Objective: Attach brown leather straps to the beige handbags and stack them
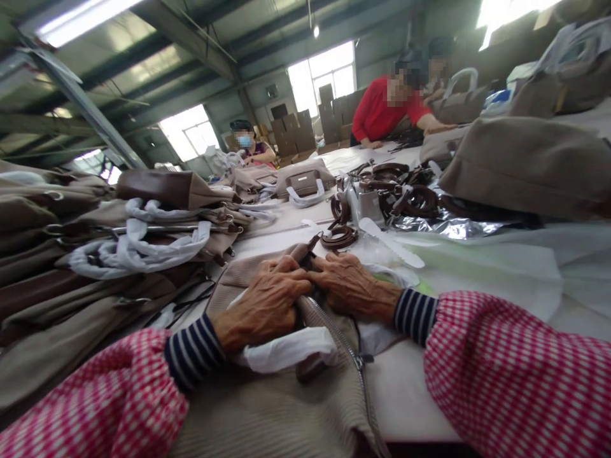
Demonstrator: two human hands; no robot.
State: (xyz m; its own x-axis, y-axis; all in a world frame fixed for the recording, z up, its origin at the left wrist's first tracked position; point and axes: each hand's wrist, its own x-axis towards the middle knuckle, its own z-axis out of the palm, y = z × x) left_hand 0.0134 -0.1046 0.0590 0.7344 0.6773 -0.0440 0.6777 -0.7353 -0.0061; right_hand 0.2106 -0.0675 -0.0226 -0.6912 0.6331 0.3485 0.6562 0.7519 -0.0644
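A taupe ribbed handbag (258, 401) lies in front of me on the table. Its metal zipper (351, 353) runs along the top edge, with a dark zipper pull (366, 359) near the close end. White wrapping (291, 350) covers a handle. My left hand (270, 299) has its fingers bent and closed on the bag's far end. Beside it, touching, my right hand (351, 286) grips the same end by the zipper. A brown tab (305, 249) sticks up just beyond the fingertips. Exactly what the fingertips pinch is hidden.
Stacked handbags (95, 254) with wrapped handles rise on the left. Coiled brown straps (341, 235) and silver film (443, 226) lie ahead. A large bag (529, 165) stands at right. Across the table a person in red (382, 111) leans over; another person (252, 149) works farther left.
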